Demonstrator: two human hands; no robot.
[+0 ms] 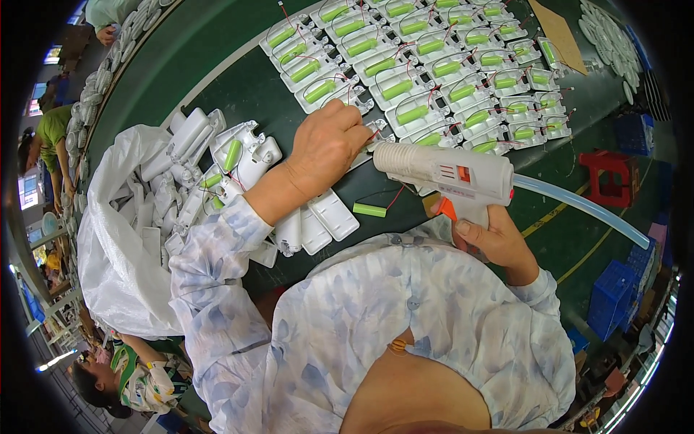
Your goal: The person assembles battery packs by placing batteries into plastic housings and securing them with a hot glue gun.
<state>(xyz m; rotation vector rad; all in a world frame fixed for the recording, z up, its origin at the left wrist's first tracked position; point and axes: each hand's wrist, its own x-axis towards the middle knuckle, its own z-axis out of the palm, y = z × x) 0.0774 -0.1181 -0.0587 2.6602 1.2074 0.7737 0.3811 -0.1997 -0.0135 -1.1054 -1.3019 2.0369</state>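
Note:
My right hand [495,237] grips the handle of a white hot glue gun [441,172] with an orange trigger. A long clear glue stick [582,206] sticks out of its back end. The gun's nozzle points left, close to my left hand [329,145]. That hand is closed at a white plastic housing [380,132], which it mostly covers; its fingertips are partly hidden. A loose green battery cell [369,210] with a red wire lies on the dark green table just below. Beyond my hands, rows of white housings [412,88] hold green cells and thin wires.
At the left, a white plastic sack [119,239] bulges with white housings. More shells [332,215] lie beside my left forearm. White parts [611,47] are heaped far right, past a cardboard piece [560,32]. A red stool [609,177] and blue crates [614,300] stand right. Other people [130,376] sit left.

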